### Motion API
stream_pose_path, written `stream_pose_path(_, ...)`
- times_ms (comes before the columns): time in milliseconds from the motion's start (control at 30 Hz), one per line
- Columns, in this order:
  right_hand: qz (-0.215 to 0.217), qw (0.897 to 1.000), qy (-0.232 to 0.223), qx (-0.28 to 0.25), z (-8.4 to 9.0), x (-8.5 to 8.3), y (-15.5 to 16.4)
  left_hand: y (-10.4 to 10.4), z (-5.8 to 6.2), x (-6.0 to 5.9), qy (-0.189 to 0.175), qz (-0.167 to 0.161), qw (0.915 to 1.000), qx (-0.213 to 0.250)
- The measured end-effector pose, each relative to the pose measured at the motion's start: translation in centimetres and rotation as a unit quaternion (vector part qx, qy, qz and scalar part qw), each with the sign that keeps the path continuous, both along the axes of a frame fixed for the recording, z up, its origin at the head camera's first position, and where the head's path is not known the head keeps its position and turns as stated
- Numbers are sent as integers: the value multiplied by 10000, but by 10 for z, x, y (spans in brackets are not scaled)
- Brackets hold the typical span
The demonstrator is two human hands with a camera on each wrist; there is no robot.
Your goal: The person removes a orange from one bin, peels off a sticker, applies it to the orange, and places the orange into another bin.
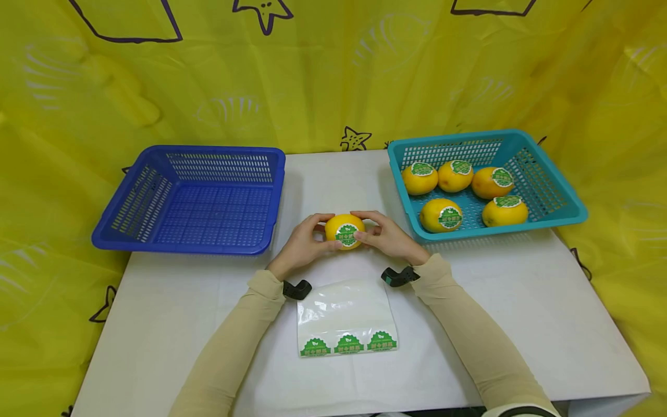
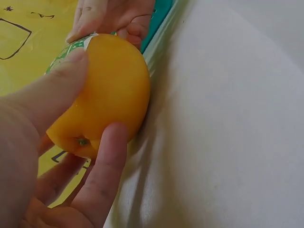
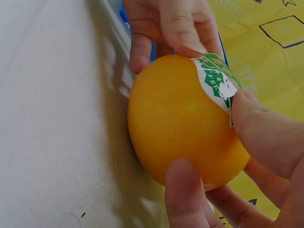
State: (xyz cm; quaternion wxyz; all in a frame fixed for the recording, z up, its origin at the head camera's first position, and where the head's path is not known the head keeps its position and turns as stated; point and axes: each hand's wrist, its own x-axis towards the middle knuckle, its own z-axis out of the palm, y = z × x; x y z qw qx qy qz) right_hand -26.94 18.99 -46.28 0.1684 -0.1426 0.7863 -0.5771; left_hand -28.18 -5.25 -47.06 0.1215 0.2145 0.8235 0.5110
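A yellow lemon [image 1: 337, 221] is held between both hands over the middle of the white table. My left hand [image 1: 304, 242] grips its left end, with the thumb at the edge of a round green and white sticker [image 1: 345, 236] on the fruit. From the other side my right hand [image 1: 391, 236] grips the lemon, its thumb pressing on the sticker. The left wrist view shows the lemon's stem end [image 2: 82, 141] between the left thumb and fingers. In the right wrist view the sticker [image 3: 216, 78] lies against the peel, its lower edge slightly raised near the right thumb.
A clear sheet [image 1: 344, 307] with three green stickers along its near edge lies between the forearms. At left stands a dark blue basket [image 1: 266, 231] with nothing in it. The teal basket [image 1: 563, 200] at right holds several stickered lemons [image 1: 455, 176]. Yellow curtain [image 1: 318, 75] hangs behind.
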Motion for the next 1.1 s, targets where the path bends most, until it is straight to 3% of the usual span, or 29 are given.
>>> stream_pose_path(133, -93, 9998, -179, -93, 0, 2, 0, 0, 1, 0, -81, -196, 9998, 0)
stream_pose_path(333, -232, 9991, -39, 346, 10, 12, -2, 5, 5, 1, 68, -318, 9991, -257)
stream_pose_path(600, -338, 9984, 292, 359, 40, 29, 6, 9, 28, 7, 490, -550, 9972, 113)
stream_pose_path(767, -390, 9970, 663, 34, 60, 39, 24, 19, 46, 11, 799, -675, 9938, 389)
stream_pose_path(967, -1130, 9848, 1283, -309, 82, 53, 71, 40, 67, 14, 947, -791, 9895, 750)
stream_pose_path(1100, -1968, 9661, 1507, -722, 95, 63, 112, 59, 79, 11, 959, -896, 9873, 897)
